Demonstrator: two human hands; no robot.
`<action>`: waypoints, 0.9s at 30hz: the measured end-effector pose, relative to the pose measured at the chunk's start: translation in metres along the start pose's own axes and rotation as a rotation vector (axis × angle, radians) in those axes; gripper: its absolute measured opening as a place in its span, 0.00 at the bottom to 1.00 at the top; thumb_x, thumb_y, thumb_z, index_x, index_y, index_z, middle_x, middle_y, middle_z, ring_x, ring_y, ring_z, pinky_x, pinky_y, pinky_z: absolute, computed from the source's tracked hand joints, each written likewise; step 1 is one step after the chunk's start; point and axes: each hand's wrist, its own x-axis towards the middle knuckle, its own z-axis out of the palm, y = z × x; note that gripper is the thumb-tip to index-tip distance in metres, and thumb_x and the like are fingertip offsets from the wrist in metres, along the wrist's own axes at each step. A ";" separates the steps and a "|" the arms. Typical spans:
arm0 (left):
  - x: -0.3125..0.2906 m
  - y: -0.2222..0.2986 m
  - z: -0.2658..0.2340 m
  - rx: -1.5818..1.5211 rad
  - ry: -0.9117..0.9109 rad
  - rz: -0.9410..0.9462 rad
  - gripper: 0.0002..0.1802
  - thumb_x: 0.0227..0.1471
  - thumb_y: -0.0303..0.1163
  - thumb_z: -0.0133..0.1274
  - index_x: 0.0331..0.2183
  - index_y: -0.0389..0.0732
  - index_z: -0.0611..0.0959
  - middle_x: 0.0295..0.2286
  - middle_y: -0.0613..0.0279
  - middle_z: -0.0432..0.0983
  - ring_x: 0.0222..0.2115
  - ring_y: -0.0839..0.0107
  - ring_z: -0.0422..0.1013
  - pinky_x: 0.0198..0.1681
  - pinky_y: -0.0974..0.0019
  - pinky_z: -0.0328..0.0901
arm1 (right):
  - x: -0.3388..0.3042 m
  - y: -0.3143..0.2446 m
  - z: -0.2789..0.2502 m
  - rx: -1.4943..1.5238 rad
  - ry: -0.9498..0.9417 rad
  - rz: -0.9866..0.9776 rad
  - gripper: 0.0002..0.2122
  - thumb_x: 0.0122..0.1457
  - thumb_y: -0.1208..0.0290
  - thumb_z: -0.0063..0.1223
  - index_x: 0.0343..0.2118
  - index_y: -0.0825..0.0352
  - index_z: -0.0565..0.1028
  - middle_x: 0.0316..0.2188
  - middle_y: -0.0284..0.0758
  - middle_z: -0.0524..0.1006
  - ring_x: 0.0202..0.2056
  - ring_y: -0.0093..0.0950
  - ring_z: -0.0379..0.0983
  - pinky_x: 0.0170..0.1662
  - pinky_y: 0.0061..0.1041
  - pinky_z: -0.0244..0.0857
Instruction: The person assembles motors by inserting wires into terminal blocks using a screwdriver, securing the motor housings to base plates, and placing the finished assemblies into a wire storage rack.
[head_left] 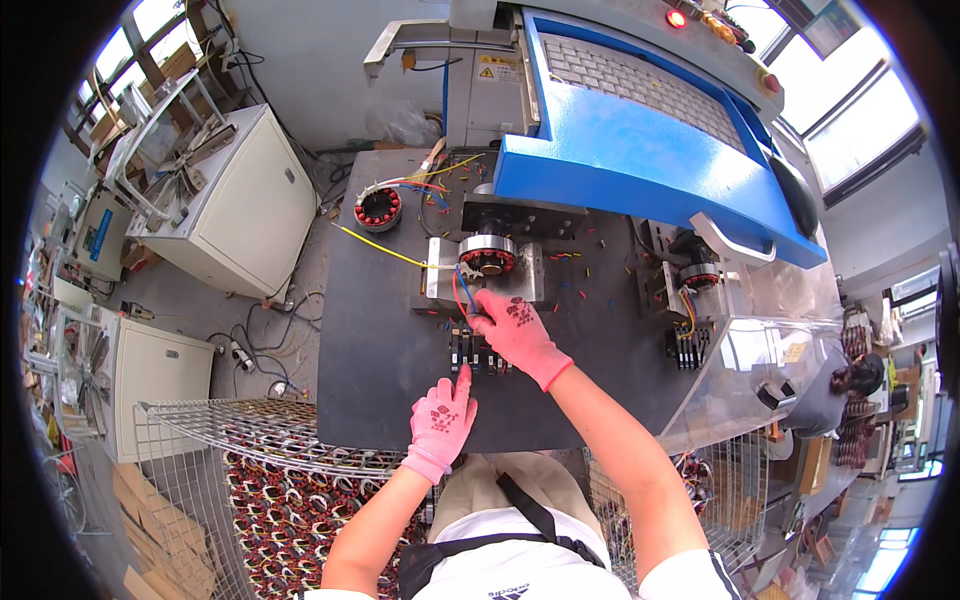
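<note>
My right hand (515, 332), in a pink glove, is closed at the fingertips around thin wires (460, 288), one red and one blue. They come down from a motor stator (487, 255) with red windings, mounted on a metal fixture (530, 275). A yellow wire (385, 247) sticks out from that stator to the left. My left hand (440, 425), gloved in pink too, stretches its index finger up to a row of black clip terminals (468, 350) and touches its lower edge. Nothing shows in the left hand.
Another stator (378, 208) with loose wires lies at the table's back left. A second fixture with a stator (697, 272) stands to the right. Above hangs a blue machine frame (620, 150) with a keyboard (640, 85). Wire baskets (270, 430) of stators flank me.
</note>
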 end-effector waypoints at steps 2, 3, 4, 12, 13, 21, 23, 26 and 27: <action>-0.001 -0.001 0.003 0.015 0.013 0.005 0.32 0.52 0.43 0.52 0.58 0.48 0.65 0.34 0.60 0.67 0.32 0.63 0.71 0.30 0.56 0.66 | -0.001 -0.002 0.003 -0.021 0.002 0.006 0.08 0.55 0.68 0.51 0.31 0.67 0.70 0.27 0.44 0.76 0.32 0.45 0.73 0.34 0.39 0.64; 0.000 0.000 0.003 0.010 0.014 0.003 0.32 0.52 0.42 0.52 0.57 0.47 0.66 0.34 0.60 0.67 0.31 0.62 0.71 0.31 0.55 0.67 | -0.002 -0.002 0.005 -0.045 0.011 -0.004 0.08 0.56 0.68 0.51 0.31 0.67 0.70 0.27 0.43 0.76 0.32 0.45 0.73 0.34 0.39 0.64; 0.001 0.000 0.003 0.004 0.013 0.002 0.31 0.52 0.41 0.52 0.57 0.47 0.67 0.34 0.59 0.68 0.31 0.61 0.72 0.31 0.55 0.67 | -0.003 -0.001 0.007 -0.069 0.019 -0.013 0.08 0.56 0.68 0.51 0.31 0.67 0.70 0.27 0.43 0.76 0.33 0.45 0.73 0.34 0.39 0.64; 0.088 -0.062 -0.047 -1.455 0.394 -0.494 0.31 0.59 0.53 0.43 0.53 0.40 0.69 0.37 0.61 0.73 0.27 0.74 0.70 0.25 0.75 0.64 | -0.013 -0.005 0.009 0.073 0.151 0.061 0.12 0.57 0.61 0.52 0.35 0.66 0.75 0.28 0.41 0.77 0.32 0.39 0.75 0.35 0.34 0.66; 0.114 -0.062 -0.085 -1.699 0.549 -0.505 0.32 0.59 0.57 0.39 0.51 0.40 0.70 0.34 0.61 0.74 0.26 0.75 0.69 0.24 0.76 0.63 | -0.013 -0.013 0.011 0.144 0.151 0.094 0.13 0.57 0.60 0.51 0.36 0.66 0.76 0.27 0.40 0.78 0.32 0.36 0.76 0.35 0.33 0.66; 0.054 -0.005 -0.117 -1.410 0.100 0.080 0.29 0.60 0.53 0.34 0.44 0.39 0.78 0.30 0.61 0.75 0.25 0.74 0.70 0.25 0.74 0.63 | 0.006 -0.036 0.001 1.098 -0.274 0.346 0.16 0.60 0.54 0.52 0.34 0.65 0.78 0.21 0.23 0.70 0.21 0.13 0.60 0.24 0.14 0.55; 0.021 -0.007 -0.108 -1.089 0.175 0.324 0.18 0.51 0.32 0.54 0.43 0.35 0.78 0.31 0.60 0.74 0.28 0.73 0.72 0.33 0.71 0.68 | 0.004 -0.049 -0.013 0.882 -0.287 0.371 0.11 0.58 0.61 0.56 0.33 0.65 0.77 0.23 0.24 0.72 0.22 0.13 0.63 0.25 0.13 0.58; -0.009 0.002 -0.092 -0.808 0.167 0.059 0.24 0.48 0.31 0.57 0.48 0.38 0.76 0.42 0.51 0.70 0.38 0.64 0.73 0.37 0.66 0.69 | -0.006 -0.035 -0.012 0.597 -0.164 0.300 0.08 0.60 0.69 0.52 0.35 0.68 0.74 0.24 0.26 0.74 0.24 0.14 0.68 0.27 0.15 0.63; -0.006 0.000 -0.069 -0.541 0.247 0.082 0.30 0.47 0.40 0.59 0.52 0.44 0.72 0.46 0.50 0.67 0.44 0.58 0.69 0.42 0.57 0.67 | -0.010 -0.024 -0.008 0.513 -0.131 0.255 0.08 0.59 0.68 0.52 0.35 0.68 0.74 0.24 0.28 0.74 0.25 0.17 0.69 0.27 0.18 0.64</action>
